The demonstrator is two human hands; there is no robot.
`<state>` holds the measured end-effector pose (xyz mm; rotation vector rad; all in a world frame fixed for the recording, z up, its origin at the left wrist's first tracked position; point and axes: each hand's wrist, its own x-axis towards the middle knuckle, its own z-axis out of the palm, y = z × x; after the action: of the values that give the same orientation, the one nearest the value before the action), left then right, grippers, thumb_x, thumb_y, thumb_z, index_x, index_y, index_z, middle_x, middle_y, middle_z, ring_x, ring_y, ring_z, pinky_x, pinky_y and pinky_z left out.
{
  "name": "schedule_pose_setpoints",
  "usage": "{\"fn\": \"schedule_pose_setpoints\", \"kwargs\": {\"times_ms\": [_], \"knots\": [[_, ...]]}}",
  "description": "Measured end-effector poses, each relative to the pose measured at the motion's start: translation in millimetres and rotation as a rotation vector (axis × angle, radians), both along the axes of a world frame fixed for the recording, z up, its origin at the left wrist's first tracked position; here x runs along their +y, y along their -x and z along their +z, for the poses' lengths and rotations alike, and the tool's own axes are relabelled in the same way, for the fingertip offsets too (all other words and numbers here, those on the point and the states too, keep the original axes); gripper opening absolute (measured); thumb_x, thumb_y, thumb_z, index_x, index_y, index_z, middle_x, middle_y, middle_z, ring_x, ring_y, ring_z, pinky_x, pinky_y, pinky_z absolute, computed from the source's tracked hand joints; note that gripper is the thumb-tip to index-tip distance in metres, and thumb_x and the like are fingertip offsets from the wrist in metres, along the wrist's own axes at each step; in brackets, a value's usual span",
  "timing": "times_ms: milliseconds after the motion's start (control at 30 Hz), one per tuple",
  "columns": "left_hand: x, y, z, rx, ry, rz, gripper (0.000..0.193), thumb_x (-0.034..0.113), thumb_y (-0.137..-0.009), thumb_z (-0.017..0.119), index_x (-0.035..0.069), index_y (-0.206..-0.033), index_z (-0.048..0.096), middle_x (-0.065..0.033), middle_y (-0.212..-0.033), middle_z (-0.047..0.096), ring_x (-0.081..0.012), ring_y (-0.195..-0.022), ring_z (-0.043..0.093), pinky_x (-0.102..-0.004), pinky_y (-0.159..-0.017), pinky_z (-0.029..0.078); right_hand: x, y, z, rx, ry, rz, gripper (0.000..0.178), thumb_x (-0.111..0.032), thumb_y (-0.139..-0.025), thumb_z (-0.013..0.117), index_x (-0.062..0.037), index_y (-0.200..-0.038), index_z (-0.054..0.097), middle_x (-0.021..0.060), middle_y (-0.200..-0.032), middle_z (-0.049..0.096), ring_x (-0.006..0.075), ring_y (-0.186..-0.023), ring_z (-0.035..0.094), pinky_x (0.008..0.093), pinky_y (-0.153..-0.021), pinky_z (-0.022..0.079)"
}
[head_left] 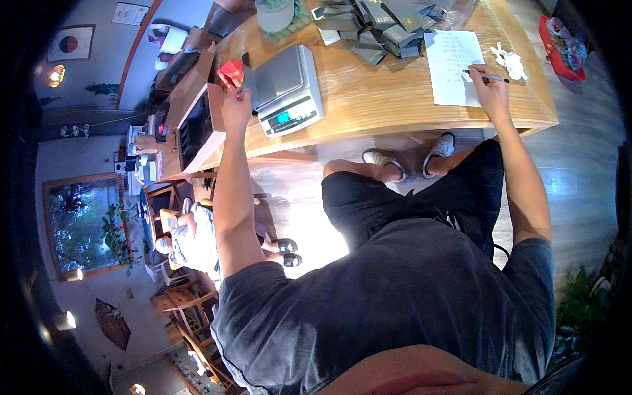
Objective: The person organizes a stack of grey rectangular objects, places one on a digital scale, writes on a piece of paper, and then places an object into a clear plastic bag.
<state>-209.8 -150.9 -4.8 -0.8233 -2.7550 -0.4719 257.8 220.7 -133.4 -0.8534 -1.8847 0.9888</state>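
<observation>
A black pen [495, 77] is pinched in my right hand [492, 97], its tip on a white sheet [454, 69] with several handwritten lines. At the table's left, my left hand [236, 108] is closed beside a white digital scale [289, 92] with a bare metal pan. Just beyond its fingers are a crumpled red packet [230, 74] and a narrow dark piece [246, 64]. Which of these the fingers grip is hidden. Black flat packets [395, 29] lie in a pile between the scale and the sheet, toward the far edge.
Crumpled white tissue [509, 61] lies right of the sheet. A grey cap-like object [275, 14] sits behind the scale. An open cardboard box [205, 122] stands left of the table [368, 92]. A red container [561, 49] is beyond the right edge. Another person [196, 232] sits at left.
</observation>
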Motion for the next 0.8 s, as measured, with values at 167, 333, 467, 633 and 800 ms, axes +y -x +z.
{"fn": "schedule_pose_setpoints", "kwargs": {"times_ms": [167, 333, 467, 633, 800], "knots": [[-3.2, 16.5, -7.5, -0.069, -0.064, -0.014, 0.046, 0.038, -0.085, 0.063, 0.004, -0.116, 0.069, -0.0200, -0.098, 0.072, -0.0328, -0.096, 0.070, -0.0400, -0.086, 0.054, -1.0, 0.4, 1.5, 0.027, 0.005, 0.004, 0.017, -0.016, -0.092, 0.066, -0.0030, -0.102, 0.071, 0.0070, -0.081, 0.070, 0.0089, -0.071, 0.061, 0.0244, -0.064, 0.047], [-4.6, 28.9, -10.0, -0.177, -0.133, -0.003, 0.051, 0.042, -0.086, 0.063, 0.004, -0.119, 0.068, -0.0192, -0.101, 0.072, -0.0295, -0.097, 0.070, -0.0378, -0.087, 0.053, -2.5, 0.8, 3.6, 0.054, 0.018, 0.003, 0.018, -0.017, -0.092, 0.065, -0.0018, -0.101, 0.071, 0.0068, -0.081, 0.071, 0.0092, -0.071, 0.062, 0.0247, -0.064, 0.048], [6.7, 23.3, 1.4, -0.083, -0.056, -0.026, 0.053, 0.043, -0.089, 0.064, 0.000, -0.120, 0.066, -0.0173, -0.103, 0.072, -0.0246, -0.095, 0.070, -0.0358, -0.086, 0.052, 3.3, -1.2, -4.0, 0.079, 0.042, 0.005, 0.020, -0.019, -0.092, 0.065, -0.0014, -0.100, 0.071, 0.0063, -0.079, 0.071, 0.0094, -0.070, 0.062, 0.0252, -0.064, 0.048], [25.6, 12.0, 21.0, 0.011, -0.079, -0.104, 0.059, 0.049, -0.088, 0.062, 0.003, -0.124, 0.064, -0.0203, -0.111, 0.070, -0.0315, -0.106, 0.067, -0.0393, -0.091, 0.051, -2.6, 6.1, 3.0, 0.066, 0.065, -0.002, 0.022, -0.020, -0.091, 0.065, -0.0019, -0.100, 0.072, 0.0061, -0.076, 0.070, 0.0088, -0.067, 0.060, 0.0251, -0.062, 0.047], [121.1, -59.0, 40.9, 0.046, -0.134, -0.366, 0.059, 0.047, -0.088, 0.062, 0.003, -0.127, 0.061, -0.0212, -0.115, 0.068, -0.0338, -0.106, 0.066, -0.0406, -0.092, 0.050, -0.9, 1.7, 1.6, 0.066, 0.021, -0.030, 0.021, -0.022, -0.091, 0.065, -0.0037, -0.099, 0.072, 0.0067, -0.076, 0.070, 0.0100, -0.065, 0.059, 0.0256, -0.060, 0.047]]}}
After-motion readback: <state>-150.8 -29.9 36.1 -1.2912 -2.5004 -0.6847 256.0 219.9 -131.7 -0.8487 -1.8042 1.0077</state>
